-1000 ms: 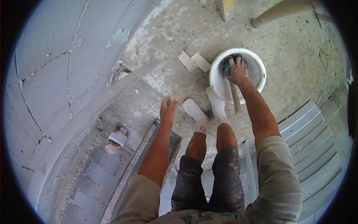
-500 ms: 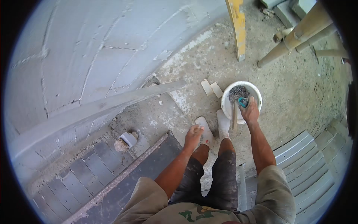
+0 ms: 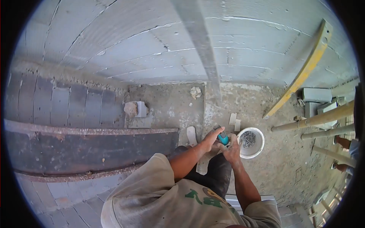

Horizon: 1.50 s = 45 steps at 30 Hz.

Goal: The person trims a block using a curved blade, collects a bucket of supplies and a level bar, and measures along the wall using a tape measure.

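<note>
A small teal and dark object (image 3: 223, 139), perhaps a tape measure, is held between my two hands in front of my body. My left hand (image 3: 211, 140) grips its left side, with thumb and fingers closed round it. On the other side my right hand (image 3: 230, 150) is closed against it, just left of the white bucket (image 3: 260, 149). Inside the bucket lies a heap of grey nails (image 3: 248, 139). Two pale flat pieces (image 3: 233, 119) rest on the floor above the bucket.
A long dark trough-like board (image 3: 91, 150) lies at left. Ahead is a grey block wall (image 3: 247, 49) with a yellow level-like bar (image 3: 304, 72) leaning on it. Wooden poles (image 3: 315, 118) and grey blocks (image 3: 317, 95) stand at right; another person's feet (image 3: 335, 166) show at the right edge.
My right hand has lifted the teal object out of the bucket and brought it left. My left hand has come over and closed on it. The view has turned towards the wall.
</note>
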Tool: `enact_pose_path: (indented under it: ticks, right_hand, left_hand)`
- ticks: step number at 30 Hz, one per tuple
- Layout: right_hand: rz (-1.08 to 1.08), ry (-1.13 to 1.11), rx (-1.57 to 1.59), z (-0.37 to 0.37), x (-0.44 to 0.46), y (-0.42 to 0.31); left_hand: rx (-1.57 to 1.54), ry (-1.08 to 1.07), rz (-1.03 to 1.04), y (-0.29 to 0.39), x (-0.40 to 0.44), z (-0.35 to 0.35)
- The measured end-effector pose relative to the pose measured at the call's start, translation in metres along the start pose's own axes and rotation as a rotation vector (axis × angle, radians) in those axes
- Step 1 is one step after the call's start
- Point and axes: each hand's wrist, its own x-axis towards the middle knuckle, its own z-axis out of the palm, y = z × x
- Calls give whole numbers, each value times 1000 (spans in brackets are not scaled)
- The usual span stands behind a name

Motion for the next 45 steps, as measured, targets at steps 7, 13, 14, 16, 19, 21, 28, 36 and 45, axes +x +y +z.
enact_pose_path:
  ticks: [7,13,14,16,19,21,28,36,45]
  right_hand:
    - [-128,-474,-366,27,-140,-5]
    - [232,-838,-61,36,-96,-74]
    - [203,-976,21,33,-93,-79]
    - [368,-1010,26,31,-66,-117]
    - [802,-896,200,30,-18,-92]
    - [693,-540,248,20,32,-31]
    - [345,-122,-51,-9,298,153]
    - [87,-833,-164,141,453,124]
    - [140,-911,-138,204,461,126]
  left_hand:
    - [-215,21,-79,28,-24,-122]
    - [-310,60,119,64,-11,-218]
    - [-297,67,145,72,-9,-229]
    - [-351,34,158,79,9,-255]
    - [-418,54,176,97,32,-274]
    - [-463,78,209,101,65,-284]
    - [-508,143,279,99,231,-274]
    - [-451,-68,465,120,372,-209]
    - [-398,-199,361,113,417,-179]
